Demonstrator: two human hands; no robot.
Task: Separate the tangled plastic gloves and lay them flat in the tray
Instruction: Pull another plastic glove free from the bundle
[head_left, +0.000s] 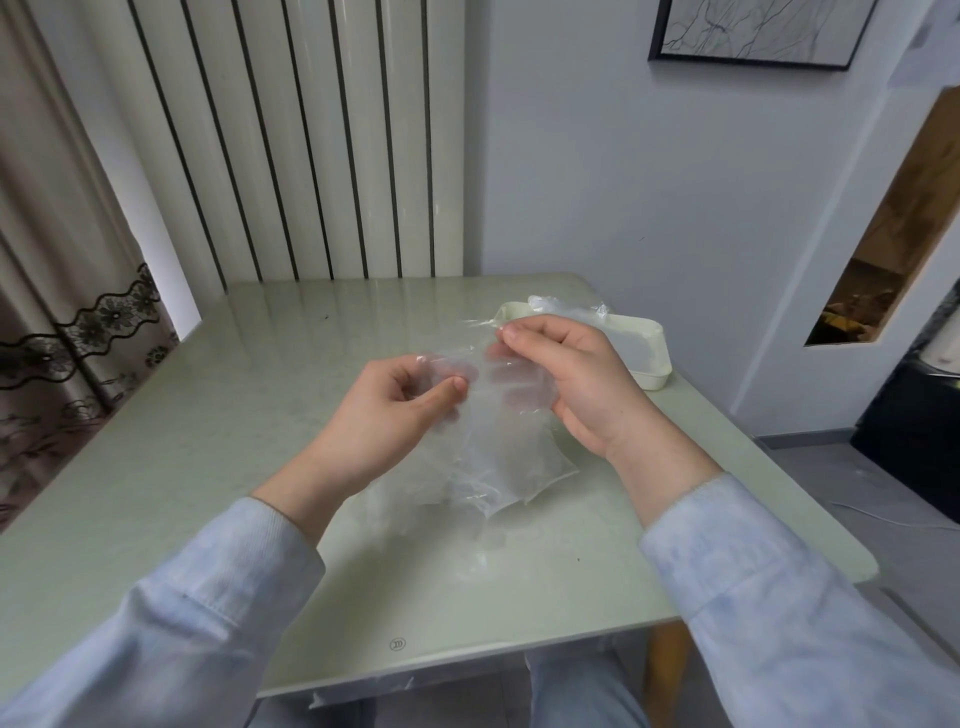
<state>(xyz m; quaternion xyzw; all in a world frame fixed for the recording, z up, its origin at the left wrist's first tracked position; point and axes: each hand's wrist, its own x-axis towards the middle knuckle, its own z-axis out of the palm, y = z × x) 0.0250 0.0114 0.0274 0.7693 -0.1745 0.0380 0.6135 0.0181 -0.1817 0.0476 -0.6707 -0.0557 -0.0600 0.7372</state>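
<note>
Pinching the clear gloves (488, 441) at frame centre with left hand (395, 415) and right hand (566, 379), you peel slowly toward the tray (652, 353).

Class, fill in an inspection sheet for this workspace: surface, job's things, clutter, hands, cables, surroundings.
Surface: pale green table, glossy.
Job's things: clear tangled gloves held between both hands; cream tray far right, another glove in it.
Clutter: clear plastic scrap at the near table edge.
Hands: left hand pinches the gloves; right hand grips them.
Cables: thin white cable on the floor, right.
Surroundings: radiator, curtain, framed picture.
</note>
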